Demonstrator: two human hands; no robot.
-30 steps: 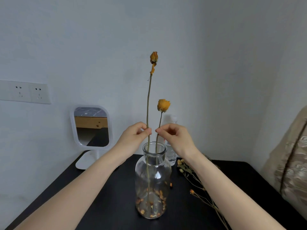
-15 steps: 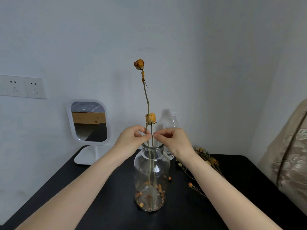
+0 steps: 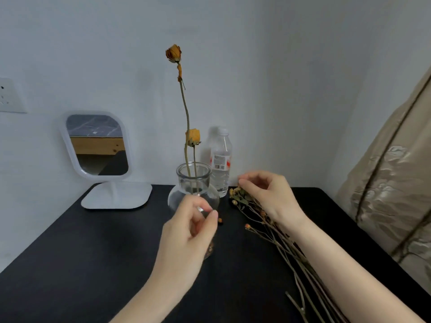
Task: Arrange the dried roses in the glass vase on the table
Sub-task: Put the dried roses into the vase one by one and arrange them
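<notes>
2 dried roses (image 3: 186, 127) stand in the glass vase (image 3: 193, 180); left hand (image 3: 190, 231) loosely curled, empty; right hand (image 3: 268, 194) pinches the dried flower bunch (image 3: 242, 198).

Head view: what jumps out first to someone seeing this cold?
The tall dried rose rising high out of the glass vase at table centre, with a shorter rose beside its stem. Next, the right hand over the bundle of dried stems lying to the vase's right, and the left hand, empty, in front of the vase.
</notes>
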